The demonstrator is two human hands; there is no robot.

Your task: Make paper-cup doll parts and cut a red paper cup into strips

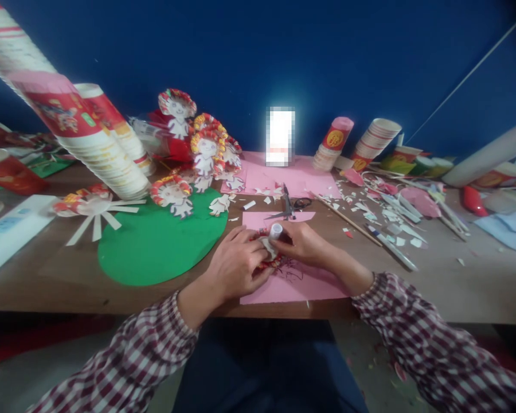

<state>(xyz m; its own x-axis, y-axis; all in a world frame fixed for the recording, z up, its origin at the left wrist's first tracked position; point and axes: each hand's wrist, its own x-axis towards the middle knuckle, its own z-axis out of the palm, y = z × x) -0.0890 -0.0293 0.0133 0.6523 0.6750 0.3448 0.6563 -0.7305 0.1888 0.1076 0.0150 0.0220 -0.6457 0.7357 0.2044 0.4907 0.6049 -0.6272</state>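
My left hand [236, 264] presses a small red and white paper cup cutout [270, 258] down on a pink sheet of paper [292, 287] near the table's front edge. My right hand [303, 244] grips a white glue stick [275, 231], its tip on the cutout. Most of the cutout is hidden under my fingers. Dark scribbles show on the pink sheet just right of the cutout.
Scissors [289, 205] lie beyond the pink sheet. A green paper disc [155, 246] lies to the left, with finished paper-cup figures [206, 152] behind it. Cup stacks [94, 137] lean at the left and stand at back right [376, 140]. Paper scraps and sticks [391, 218] lie right.
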